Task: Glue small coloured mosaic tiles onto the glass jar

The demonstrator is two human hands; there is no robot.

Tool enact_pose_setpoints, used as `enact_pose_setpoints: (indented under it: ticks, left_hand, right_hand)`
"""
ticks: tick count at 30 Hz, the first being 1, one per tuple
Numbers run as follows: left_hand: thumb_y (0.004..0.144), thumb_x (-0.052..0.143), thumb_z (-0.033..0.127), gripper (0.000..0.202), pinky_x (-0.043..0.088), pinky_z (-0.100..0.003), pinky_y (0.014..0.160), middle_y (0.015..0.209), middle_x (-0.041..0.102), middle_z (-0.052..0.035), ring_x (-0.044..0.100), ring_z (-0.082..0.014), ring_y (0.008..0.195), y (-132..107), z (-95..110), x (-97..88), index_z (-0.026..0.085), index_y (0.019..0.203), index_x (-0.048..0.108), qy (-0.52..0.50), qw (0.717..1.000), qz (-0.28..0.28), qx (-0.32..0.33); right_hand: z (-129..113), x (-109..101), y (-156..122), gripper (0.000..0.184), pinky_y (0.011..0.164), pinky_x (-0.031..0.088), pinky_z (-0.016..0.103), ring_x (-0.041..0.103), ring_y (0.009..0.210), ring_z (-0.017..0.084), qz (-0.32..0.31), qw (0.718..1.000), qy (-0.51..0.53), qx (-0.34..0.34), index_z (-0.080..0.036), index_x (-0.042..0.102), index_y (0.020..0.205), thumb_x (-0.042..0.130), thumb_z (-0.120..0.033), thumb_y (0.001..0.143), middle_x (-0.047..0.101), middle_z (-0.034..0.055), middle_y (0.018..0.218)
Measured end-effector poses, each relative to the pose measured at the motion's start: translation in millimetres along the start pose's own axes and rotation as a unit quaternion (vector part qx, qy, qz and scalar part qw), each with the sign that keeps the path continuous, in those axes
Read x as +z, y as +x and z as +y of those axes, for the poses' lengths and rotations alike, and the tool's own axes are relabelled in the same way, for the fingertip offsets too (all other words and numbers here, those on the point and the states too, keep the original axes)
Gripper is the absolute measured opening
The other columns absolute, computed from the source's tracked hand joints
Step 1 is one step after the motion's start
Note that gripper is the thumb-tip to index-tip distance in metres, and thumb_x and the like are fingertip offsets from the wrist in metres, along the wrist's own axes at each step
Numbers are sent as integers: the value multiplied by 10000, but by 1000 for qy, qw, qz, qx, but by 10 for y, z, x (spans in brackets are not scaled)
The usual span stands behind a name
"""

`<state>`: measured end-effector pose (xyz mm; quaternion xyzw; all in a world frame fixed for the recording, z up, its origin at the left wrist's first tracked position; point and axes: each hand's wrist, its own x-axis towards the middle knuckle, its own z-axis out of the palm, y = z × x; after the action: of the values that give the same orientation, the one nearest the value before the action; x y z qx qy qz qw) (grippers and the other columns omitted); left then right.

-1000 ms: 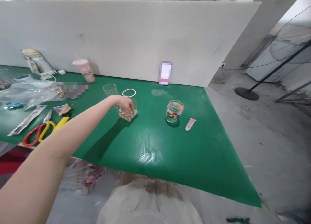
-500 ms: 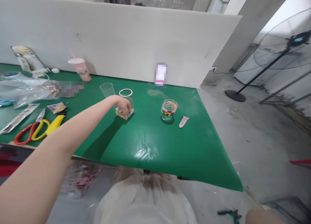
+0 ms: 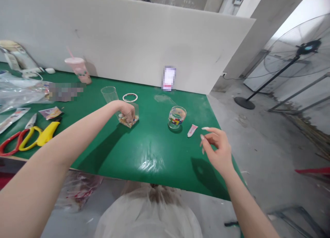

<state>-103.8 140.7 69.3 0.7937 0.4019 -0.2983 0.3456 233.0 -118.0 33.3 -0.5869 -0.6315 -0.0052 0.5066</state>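
Note:
My left hand (image 3: 127,110) reaches across the green table (image 3: 154,152) and is closed round a clear square glass (image 3: 130,117) with coloured bits at its bottom. An empty clear cup (image 3: 109,94) and a white ring (image 3: 130,97) stand just behind it. My right hand (image 3: 216,147) hovers over the table's right edge, fingers loosely apart, holding nothing. It is nearest a small pink tube (image 3: 192,130) and a round glass jar (image 3: 177,117) with coloured blocks inside.
Red scissors (image 3: 10,145), yellow-handled scissors (image 3: 38,138), packets and plastic wrap lie at the left. A pink lidded cup (image 3: 78,70) stands by the white back board. A standing fan (image 3: 296,59) is on the floor at right. A clear bag (image 3: 149,217) sits below the table's near edge.
My right hand has come into view from the lower right and risen over the table edge near the pink tube. My left hand stays on the square glass. The camera has shifted slightly.

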Motion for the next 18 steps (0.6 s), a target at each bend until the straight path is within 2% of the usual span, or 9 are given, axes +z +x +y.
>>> enact_pose_setpoints:
  ticks: [3, 6, 11, 15, 18]
  left_hand:
    - [595, 668, 408, 317, 409, -239, 543, 678, 688, -81, 531, -144, 550, 24, -6, 7, 149, 755, 756, -10, 1000, -15, -6]
    - [587, 676, 406, 327, 409, -232, 531, 704, 702, -85, 558, -159, 573, 35, -14, -11, 158, 783, 762, -19, 999, -34, -8]
    - [591, 671, 388, 300, 405, -224, 513, 675, 691, -80, 549, -151, 557, 46, -34, -26, 156, 763, 754, -26, 999, -30, -3]
    - [611, 623, 362, 297, 414, -233, 500, 693, 696, -85, 551, -151, 544, 51, -50, -1, 153, 774, 757, -26, 1000, -16, 3]
    - [625, 601, 350, 282, 434, -240, 498, 665, 695, -86, 562, -153, 526, 42, -58, 14, 149, 748, 756, -14, 1000, 16, 18]
  right_hand:
    - [350, 358, 176, 195, 461, 438, 249, 518, 448, 120, -11, 997, 30, 66, -240, 569, 1056, 524, -274, 869, 575, -46, 597]
    - [709, 570, 252, 167, 524, 432, 252, 509, 492, 115, 68, 970, 104, 207, -220, 591, 906, 605, -276, 749, 542, -58, 574]
    - [1073, 573, 219, 180, 424, 364, 211, 437, 394, 95, 133, 939, 153, 279, -218, 506, 888, 525, -249, 712, 487, -98, 487]
    - [1193, 541, 202, 163, 391, 333, 187, 410, 371, 75, 164, 913, 189, 321, -217, 477, 828, 526, -246, 675, 490, -102, 485]
    - [1226, 555, 204, 176, 389, 334, 181, 414, 370, 68, 170, 903, 206, 337, -213, 487, 818, 549, -250, 658, 505, -98, 488]
